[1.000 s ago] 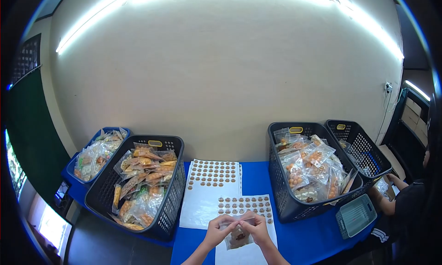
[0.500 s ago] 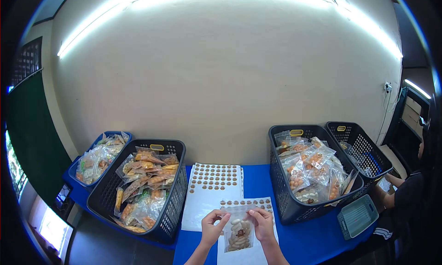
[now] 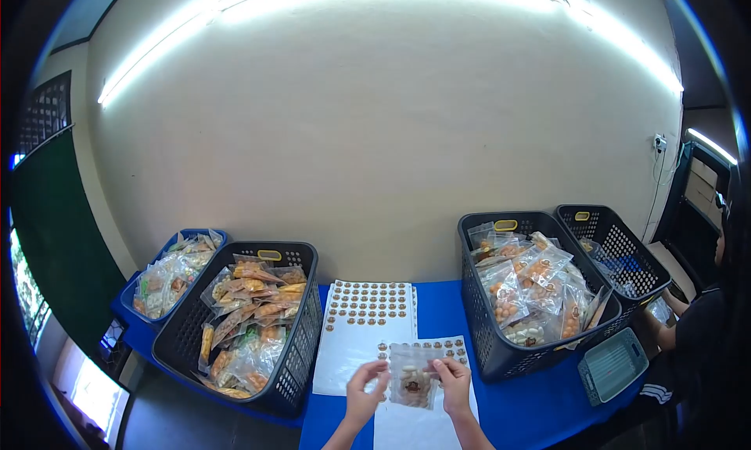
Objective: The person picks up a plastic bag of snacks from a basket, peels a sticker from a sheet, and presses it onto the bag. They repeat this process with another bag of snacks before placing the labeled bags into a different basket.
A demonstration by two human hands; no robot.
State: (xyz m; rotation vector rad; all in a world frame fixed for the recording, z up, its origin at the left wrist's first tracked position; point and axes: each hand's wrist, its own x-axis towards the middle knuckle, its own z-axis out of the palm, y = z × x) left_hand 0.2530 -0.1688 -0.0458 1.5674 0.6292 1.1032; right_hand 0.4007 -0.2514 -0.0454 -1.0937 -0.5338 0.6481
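A clear zip bag (image 3: 413, 378) of pale, elongated pieces hangs upright in front of me, a round brown sticker on its face. My right hand (image 3: 455, 386) pinches its upper right corner between thumb and fingers. Beside the bag's left edge, my left hand (image 3: 364, 392) is open, fingers apart and curved, seemingly free of the plastic. Directly below lies a white sheet (image 3: 408, 433) with rows of round brown stickers at its top, partly hidden by the bag and hands. Another sticker sheet (image 3: 360, 352) lies behind it to the left.
A black basket (image 3: 296, 368) of filled bags stands left, with a blue basket (image 3: 129, 300) behind. To the right are a black basket (image 3: 489, 356) of bags, another black basket (image 3: 643, 274) and a green tray (image 3: 614, 368). A person (image 3: 692, 325) is at the far right.
My left hand has let go of the bag's upper left corner and moved slightly away. The bag has risen a little and now hangs from my right hand.
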